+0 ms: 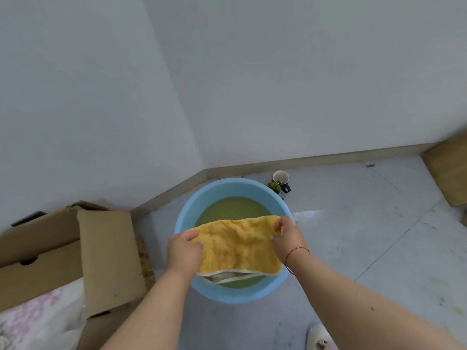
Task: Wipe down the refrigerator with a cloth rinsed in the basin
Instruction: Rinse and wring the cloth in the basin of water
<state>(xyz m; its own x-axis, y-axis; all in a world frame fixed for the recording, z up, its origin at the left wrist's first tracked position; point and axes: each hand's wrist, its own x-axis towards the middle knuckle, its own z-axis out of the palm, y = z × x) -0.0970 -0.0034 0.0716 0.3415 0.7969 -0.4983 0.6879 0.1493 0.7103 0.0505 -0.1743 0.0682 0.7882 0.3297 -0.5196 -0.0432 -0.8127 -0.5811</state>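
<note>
So the person is standing over a light blue basin (202, 198) on the pale tiled floor (353, 236), right in the corner where the two white walls (252, 84) meet. The basin holds yellowish-green water (231, 208).

Both hands have the yellow cloth (240, 245) stretched out flat above the basin. Its long axis runs left to right across the view, tilted a bit so the right end sits farther from the camera than the left. The far edge lies over the water and the near edge, with its white trim, hangs down toward the basin's near rim (whether that bottom edge actually touches the water is hard to say). A grey underside layer peeks out below the trim.

The left hand (184, 251) pinches the cloth's left end, thumb on top and fingers curled under the edge. The right hand (288, 236) grips the right end, its fingers closed round the bunched corner. There's a thin red string bracelet (294, 252) on the right wrist.

Other stuff around: an open cardboard box (63, 248) on the left with some pale flowery fabric (38, 317) in it, a white cup (280, 178) just behind the basin by the baseboard, another brown box (449, 170) at the far right edge, and a white shoe (319, 337) at the bottom.
</note>
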